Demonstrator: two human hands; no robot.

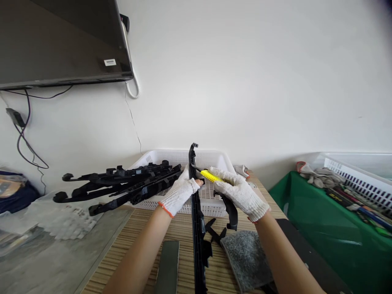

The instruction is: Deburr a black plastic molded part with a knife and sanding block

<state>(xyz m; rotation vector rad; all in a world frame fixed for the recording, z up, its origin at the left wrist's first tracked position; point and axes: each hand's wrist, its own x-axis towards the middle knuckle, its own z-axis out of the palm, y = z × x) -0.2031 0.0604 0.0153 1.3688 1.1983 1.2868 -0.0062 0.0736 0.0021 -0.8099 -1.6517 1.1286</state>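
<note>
A long, narrow black plastic trim strip (197, 232) stretches away from me, its hooked far end raised over the white basket (225, 157). My left hand (180, 192), in a white knit glove with bare fingertips, is closed around the strip near that end. In my gloved right hand (240, 192) is a yellow utility knife (210, 176), its blade pointing left at the strip's upper part. Whether the blade touches the plastic I cannot tell. A curved black piece (232, 214) shows below my right hand.
Several similar black strips (143, 183) lie across the basket's left side. On the striped table (134, 241) are a grey cloth (246, 257), a flat grey bar (168, 265) and small black pieces (216, 234). Tools (355, 204) and gloves (320, 175) rest on a green surface at right.
</note>
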